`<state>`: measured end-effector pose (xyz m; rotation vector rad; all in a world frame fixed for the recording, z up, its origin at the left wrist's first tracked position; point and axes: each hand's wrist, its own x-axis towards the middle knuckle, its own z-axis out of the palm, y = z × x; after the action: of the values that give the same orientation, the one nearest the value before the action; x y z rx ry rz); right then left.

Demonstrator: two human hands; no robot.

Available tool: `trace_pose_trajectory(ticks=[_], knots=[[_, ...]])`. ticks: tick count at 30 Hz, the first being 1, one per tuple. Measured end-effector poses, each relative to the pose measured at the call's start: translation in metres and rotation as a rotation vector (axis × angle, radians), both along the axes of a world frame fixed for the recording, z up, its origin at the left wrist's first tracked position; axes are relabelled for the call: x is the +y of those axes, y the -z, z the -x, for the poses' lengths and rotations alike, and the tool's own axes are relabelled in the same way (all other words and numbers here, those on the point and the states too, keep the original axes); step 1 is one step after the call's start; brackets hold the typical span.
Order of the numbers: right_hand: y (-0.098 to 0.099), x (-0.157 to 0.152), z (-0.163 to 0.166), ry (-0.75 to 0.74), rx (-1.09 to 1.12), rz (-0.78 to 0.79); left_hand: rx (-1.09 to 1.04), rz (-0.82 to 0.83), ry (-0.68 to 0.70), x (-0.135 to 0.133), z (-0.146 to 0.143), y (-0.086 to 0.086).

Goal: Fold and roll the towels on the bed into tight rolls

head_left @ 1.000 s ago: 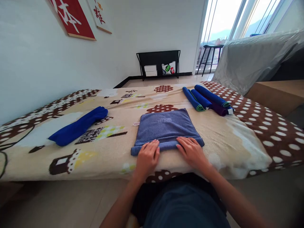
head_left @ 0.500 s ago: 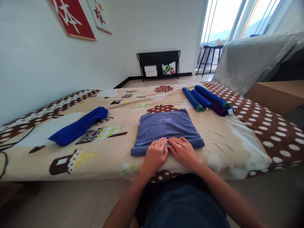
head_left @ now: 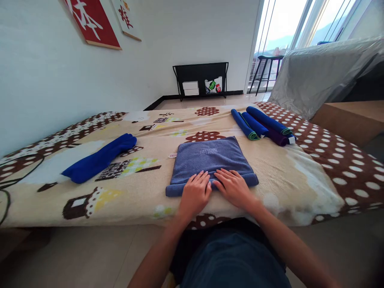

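Two hands of ours lie palm down, a narrow gap between them: our left hand (head_left: 195, 193) and our right hand (head_left: 232, 187) rest on the rolled near edge of a grey-blue towel (head_left: 210, 158), fingers stretched forward. We have it near the front of a bed, on a cream blanket (head_left: 144, 210) with brown, yellow and green patches (its side borders are brown with white dots). To our left lies a long blue cloth (head_left: 99, 159), with a dark cable (head_left: 27, 182) farther out; to our right, beyond the towel, rolled towels (head_left: 258, 126) in blue and purple sit together. Past the bed we see a black rack (head_left: 199, 73) by the white wall (head_left: 168, 36), a stool (head_left: 266, 60) before a bright window (head_left: 279, 26), plastic sheeting (head_left: 318, 68) over something bulky, and a red hanging (head_left: 96, 30) at upper left.
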<state>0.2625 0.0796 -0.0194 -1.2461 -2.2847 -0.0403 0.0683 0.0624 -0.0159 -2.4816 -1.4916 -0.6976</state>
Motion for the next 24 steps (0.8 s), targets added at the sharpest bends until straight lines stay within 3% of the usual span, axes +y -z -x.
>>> trace_pose_trajectory(ticks=[2,7,9,11,13,15,17,19,24], knots=[[0.001,0.007,-0.001,0.037,0.008,0.030,-0.007,0.044,-0.040,0.005,0.000,0.002],[0.009,0.017,-0.051,0.241,-0.018,0.031,-0.043,0.031,-0.344,0.000,0.058,0.008],[0.009,0.015,-0.060,0.297,-0.031,-0.008,-0.031,0.002,-0.413,-0.005,0.068,0.006],[0.004,0.010,-0.052,0.249,-0.032,-0.046,-0.016,-0.041,-0.391,-0.006,0.059,-0.001],[-0.002,0.006,-0.030,0.086,-0.037,-0.031,0.003,-0.034,-0.224,-0.003,0.034,-0.008],[-0.006,0.007,-0.006,-0.069,-0.054,0.039,0.023,0.047,-0.032,0.003,0.008,-0.012],[-0.007,0.013,0.009,-0.100,-0.071,0.122,0.037,0.154,0.027,0.011,-0.006,-0.012],[-0.006,0.023,0.007,-0.027,-0.081,0.177,0.051,0.223,-0.048,0.016,-0.001,-0.010],[-0.003,0.034,-0.039,0.206,-0.108,0.218,0.103,0.300,-0.343,0.013,0.053,-0.009]])
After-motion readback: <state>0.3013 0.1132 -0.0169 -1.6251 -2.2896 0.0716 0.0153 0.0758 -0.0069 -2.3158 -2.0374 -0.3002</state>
